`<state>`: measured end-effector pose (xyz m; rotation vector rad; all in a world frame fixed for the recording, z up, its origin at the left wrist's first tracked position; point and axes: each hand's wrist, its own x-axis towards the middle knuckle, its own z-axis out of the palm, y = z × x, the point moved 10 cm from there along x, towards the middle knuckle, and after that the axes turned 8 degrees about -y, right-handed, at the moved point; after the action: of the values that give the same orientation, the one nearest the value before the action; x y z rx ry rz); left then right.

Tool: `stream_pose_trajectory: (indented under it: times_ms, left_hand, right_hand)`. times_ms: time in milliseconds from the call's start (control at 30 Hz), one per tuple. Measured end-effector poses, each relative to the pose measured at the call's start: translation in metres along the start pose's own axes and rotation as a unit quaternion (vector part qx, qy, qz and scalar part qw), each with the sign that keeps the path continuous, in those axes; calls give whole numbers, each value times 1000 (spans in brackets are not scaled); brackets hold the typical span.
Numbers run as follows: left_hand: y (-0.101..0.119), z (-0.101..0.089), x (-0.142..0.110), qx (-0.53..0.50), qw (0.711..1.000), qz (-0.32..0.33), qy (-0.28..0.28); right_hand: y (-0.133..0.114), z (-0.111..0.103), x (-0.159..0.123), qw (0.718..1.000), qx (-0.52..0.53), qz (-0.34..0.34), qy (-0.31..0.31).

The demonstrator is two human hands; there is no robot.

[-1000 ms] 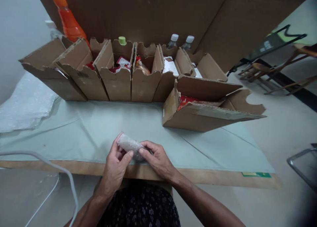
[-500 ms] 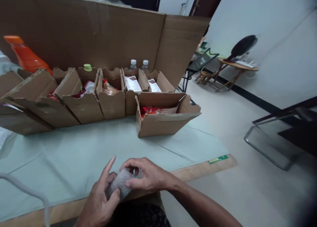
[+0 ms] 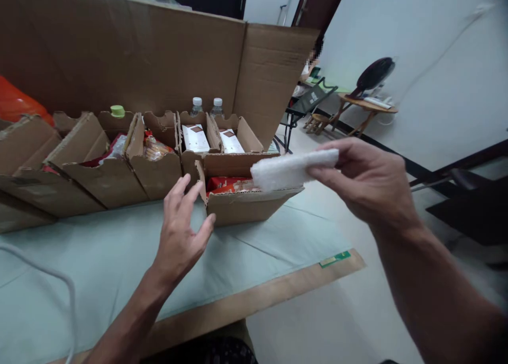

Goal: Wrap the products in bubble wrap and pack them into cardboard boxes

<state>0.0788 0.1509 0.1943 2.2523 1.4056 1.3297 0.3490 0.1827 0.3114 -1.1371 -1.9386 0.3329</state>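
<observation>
Between the thumb and fingers of my right hand [image 3: 365, 184] is a folded piece of bubble wrap [image 3: 281, 169], whitish and flat. It hangs over the right part of a small open cardboard box [image 3: 238, 210] and hides some of the inside. Red packets [image 3: 228, 185] lie in that box. My left hand [image 3: 180, 224] holds nothing; its fingers are spread close to the box's left end, and I cannot tell whether they touch it.
Behind stands a row of open cardboard bins [image 3: 154, 171] with packets and white boxes [image 3: 195, 137]. A tall cardboard panel [image 3: 166, 62] rises at the back. A grey cable [image 3: 47, 269] curves over the pale green tablecloth [image 3: 130, 258]. A person sits far back near a folding chair [image 3: 309, 102].
My right hand has lifted the bubble wrap from the table's front edge up and right, over the box. My left hand has let go of it and moved forward to the box's left end.
</observation>
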Motion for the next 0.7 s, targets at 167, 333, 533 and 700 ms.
stream_pose_trajectory:
  times_ms: [167,333,533,700]
  left_hand:
    - [8,28,-5,-17,999,26,-21]
    - [-2,33,-21,-69,997,-14,-27]
    - [-8,37,-19,-105,993,-41,-23]
    - [-11,39,-22,-113,991,-60,-27]
  right_hand:
    - [20,24,31,969,-187,-44,-155]
    - [19,61,33,934,-238,-101,-246]
    - [20,88,43,974,-68,-23,-217]
    - [32,132,39,961,-14,10,-277]
